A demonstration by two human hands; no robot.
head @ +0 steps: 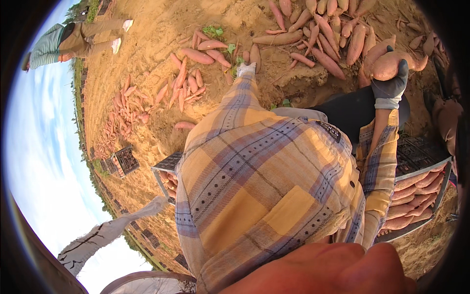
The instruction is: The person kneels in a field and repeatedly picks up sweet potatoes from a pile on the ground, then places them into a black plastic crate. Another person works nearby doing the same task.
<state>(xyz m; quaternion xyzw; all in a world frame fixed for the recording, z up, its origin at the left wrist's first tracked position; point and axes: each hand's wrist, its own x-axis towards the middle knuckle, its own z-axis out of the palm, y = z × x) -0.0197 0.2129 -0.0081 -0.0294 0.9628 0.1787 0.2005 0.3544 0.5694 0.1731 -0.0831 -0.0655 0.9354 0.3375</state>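
My right hand point(391, 82), in a grey and dark glove, grips a large, swollen sweet potato point(385, 66) with a thin, curved end. A second sweet potato point(378, 49) is just behind it; whether it is held too, I cannot tell. My left hand point(246, 69), in a whitish glove, reaches down to the soil beside a long sweet potato point(255, 58) and a small one. Its fingers are mostly hidden. A big pile of sweet potatoes point(326, 40) lies between and beyond my hands, with a smaller group point(198, 55) left of my left hand.
At my right stands a filled crate of sweet potatoes point(415, 198) with a black crate point(418, 156) at its top. Another filled crate point(167, 176) is at my left. Farther left are a heap point(125, 114) and a black crate point(126, 160). A person point(69, 42) stands at the upper left.
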